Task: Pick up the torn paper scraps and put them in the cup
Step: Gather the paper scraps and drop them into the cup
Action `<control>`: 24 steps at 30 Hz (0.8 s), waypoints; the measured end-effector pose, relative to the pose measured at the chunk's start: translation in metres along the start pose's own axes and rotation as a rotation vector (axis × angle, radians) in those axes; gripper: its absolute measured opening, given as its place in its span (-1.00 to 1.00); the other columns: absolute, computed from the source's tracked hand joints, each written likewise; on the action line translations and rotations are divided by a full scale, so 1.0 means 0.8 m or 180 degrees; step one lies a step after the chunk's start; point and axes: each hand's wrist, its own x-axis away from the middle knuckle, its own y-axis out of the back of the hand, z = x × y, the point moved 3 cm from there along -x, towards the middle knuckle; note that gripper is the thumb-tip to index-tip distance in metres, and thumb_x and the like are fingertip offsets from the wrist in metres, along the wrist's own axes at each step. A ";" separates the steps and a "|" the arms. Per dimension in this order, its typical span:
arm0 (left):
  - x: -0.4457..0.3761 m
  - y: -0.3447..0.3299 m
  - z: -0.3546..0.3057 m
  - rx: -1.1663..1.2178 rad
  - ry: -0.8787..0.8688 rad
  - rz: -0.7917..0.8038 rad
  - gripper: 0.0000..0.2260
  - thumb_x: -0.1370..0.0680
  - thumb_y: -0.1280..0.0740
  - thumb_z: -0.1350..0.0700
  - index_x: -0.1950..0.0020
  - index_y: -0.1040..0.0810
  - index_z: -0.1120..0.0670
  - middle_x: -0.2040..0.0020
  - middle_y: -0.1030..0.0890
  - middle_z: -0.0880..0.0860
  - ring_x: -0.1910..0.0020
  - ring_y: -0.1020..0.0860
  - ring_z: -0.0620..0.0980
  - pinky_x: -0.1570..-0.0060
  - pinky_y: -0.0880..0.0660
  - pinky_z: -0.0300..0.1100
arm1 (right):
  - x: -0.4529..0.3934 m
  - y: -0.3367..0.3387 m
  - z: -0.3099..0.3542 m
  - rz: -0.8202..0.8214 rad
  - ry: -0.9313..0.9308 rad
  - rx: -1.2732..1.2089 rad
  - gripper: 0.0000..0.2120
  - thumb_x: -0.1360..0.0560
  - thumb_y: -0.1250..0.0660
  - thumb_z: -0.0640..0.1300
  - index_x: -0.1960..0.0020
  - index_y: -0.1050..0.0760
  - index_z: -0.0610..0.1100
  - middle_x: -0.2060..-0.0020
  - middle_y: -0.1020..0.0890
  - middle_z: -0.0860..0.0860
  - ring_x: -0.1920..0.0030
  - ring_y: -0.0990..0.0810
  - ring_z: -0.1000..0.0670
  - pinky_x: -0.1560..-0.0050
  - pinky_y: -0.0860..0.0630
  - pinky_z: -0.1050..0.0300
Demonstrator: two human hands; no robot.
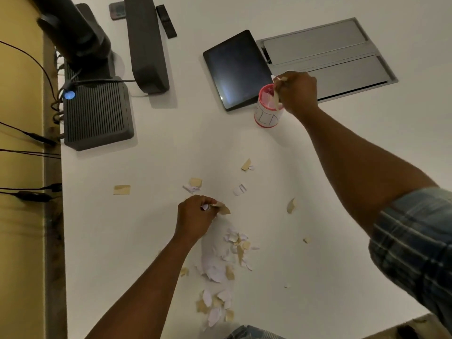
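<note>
A white cup (267, 116) with a red rim stands on the white table (156, 167), with some scraps inside it. My right hand (297, 90) is at the cup's rim and pinches a tan paper strip (276, 97) that hangs into the opening. My left hand (195, 216) is lower on the table and pinches a tan scrap (223, 209) along with a white one. Torn white and tan paper scraps (227, 260) lie in a loose pile below my left hand. Single scraps (121, 189) are scattered around it.
A dark tablet (236, 69) lies just left of the cup. Behind the cup is a grey metal hatch (325, 57) set in the table. A black ribbed box (96, 113), a monitor arm base (80, 37), a long black bar (146, 42) and cables sit at left.
</note>
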 end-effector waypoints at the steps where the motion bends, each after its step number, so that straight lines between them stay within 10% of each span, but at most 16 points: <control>1: 0.000 0.001 0.001 0.0003 0.0036 -0.0002 -0.96 -0.43 -0.46 0.15 0.15 -0.66 0.03 0.17 -0.67 -0.08 0.18 -0.60 -0.21 0.17 -0.48 -0.46 | -0.009 -0.008 -0.001 0.0163 -0.0051 0.0016 -0.71 -0.58 -0.20 -0.06 0.00 -0.58 -0.26 0.09 -0.66 -0.20 0.09 -0.63 -0.15 0.07 -0.47 0.12; 24: -0.001 0.019 -0.007 0.0108 0.0148 -0.0088 -0.92 -0.41 -0.49 0.11 0.15 -0.64 -0.04 0.21 -0.63 -0.19 0.20 -0.56 -0.36 0.29 -0.43 -0.54 | -0.067 -0.068 0.007 0.2210 -0.0153 0.1120 -0.62 -0.55 -0.27 -0.13 -0.31 -0.37 -0.27 -0.12 -0.54 -0.24 -0.09 -0.56 -0.22 -0.10 -0.54 -0.10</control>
